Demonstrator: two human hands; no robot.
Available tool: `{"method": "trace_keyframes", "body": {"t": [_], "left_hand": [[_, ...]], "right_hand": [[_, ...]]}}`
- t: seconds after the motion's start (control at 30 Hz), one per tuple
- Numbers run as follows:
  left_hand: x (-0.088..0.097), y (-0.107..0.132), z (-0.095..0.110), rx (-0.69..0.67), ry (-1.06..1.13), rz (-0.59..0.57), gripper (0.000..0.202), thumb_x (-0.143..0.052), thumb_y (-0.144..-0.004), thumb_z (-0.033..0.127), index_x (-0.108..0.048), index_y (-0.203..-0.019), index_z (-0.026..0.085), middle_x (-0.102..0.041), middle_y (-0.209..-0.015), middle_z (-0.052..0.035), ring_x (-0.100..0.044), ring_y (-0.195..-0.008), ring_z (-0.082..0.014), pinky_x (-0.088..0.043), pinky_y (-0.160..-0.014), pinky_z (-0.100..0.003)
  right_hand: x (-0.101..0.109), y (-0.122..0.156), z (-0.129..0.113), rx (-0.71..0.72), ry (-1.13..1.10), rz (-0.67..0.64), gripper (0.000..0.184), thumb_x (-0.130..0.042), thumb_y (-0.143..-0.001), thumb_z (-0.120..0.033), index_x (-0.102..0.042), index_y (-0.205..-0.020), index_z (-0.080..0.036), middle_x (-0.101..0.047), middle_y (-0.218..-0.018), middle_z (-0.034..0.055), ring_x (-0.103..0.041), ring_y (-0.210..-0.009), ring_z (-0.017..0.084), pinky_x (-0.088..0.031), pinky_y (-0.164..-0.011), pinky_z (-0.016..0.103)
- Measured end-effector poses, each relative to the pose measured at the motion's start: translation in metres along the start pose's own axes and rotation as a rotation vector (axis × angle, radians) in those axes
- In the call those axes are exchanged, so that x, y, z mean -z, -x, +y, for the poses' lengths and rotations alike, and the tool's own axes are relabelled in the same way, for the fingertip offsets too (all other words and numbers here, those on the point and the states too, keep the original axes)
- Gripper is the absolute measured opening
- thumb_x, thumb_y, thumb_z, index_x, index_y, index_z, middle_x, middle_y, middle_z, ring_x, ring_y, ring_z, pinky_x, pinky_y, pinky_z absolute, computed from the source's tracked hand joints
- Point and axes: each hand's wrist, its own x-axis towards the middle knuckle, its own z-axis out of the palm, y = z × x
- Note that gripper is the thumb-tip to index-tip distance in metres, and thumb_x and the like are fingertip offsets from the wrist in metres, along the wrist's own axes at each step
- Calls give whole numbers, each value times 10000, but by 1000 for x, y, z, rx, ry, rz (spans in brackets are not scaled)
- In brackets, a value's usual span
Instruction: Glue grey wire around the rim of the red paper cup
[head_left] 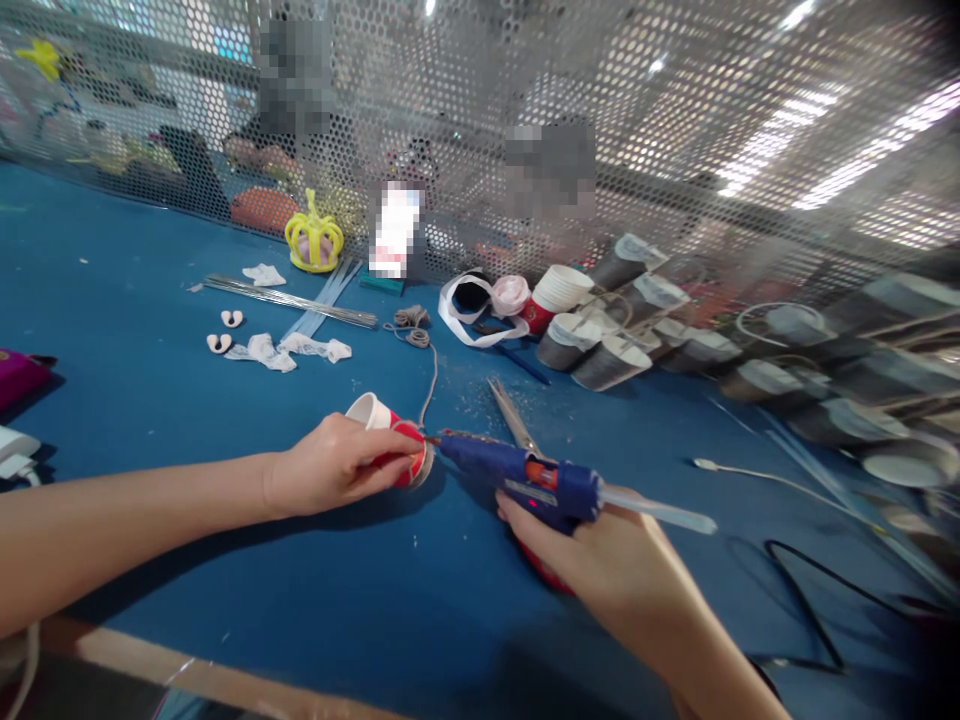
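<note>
My left hand (pixel 334 465) is closed around a red and white paper cup (pixel 384 425) lying on its side on the blue table (pixel 150 400). My right hand (pixel 600 565) grips a blue hot glue gun (pixel 525 478) with a clear glue stick sticking out of its back. The gun's nozzle touches the bottom end of the cup. A grey string (pixel 429 375) runs from the cup's base up to a small coil further back.
Scissors (pixel 514 415) lie just behind the glue gun. Several grey-wrapped cups (pixel 615 360) are piled at the right, with a white ribbon (pixel 480 310), metal wires (pixel 292 300), white fabric scraps (pixel 285 350) and a yellow crown (pixel 313 240) further back. A perforated metal screen (pixel 480 120) closes the far edge. A black cable (pixel 810 600) lies at right.
</note>
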Motion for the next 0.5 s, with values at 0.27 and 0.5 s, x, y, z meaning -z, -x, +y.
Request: {"method": "trace_keyframes", "body": {"t": [0.27, 0.5], "left_hand": [[0, 0, 1, 3, -5, 3, 208, -446, -870, 226, -619, -906, 118, -681, -587, 4, -515, -384, -53, -368, -411, -148], [-1, 1, 0, -4, -41, 29, 201, -445, -868, 242, -614, -902, 139, -689, -595, 7, -528, -383, -47, -369, -406, -135]], "right_hand": [[0, -3, -3, -62, 116, -137, 300, -444, -727, -361, -622, -527, -225, -539, -445, 28, -453, -380, 141, -374, -390, 255], [-14, 0, 5, -141, 99, -77, 286, -463, -710, -429, -562, -539, -223, -577, -511, 15, -517, -452, 149, -388, -444, 252]]}}
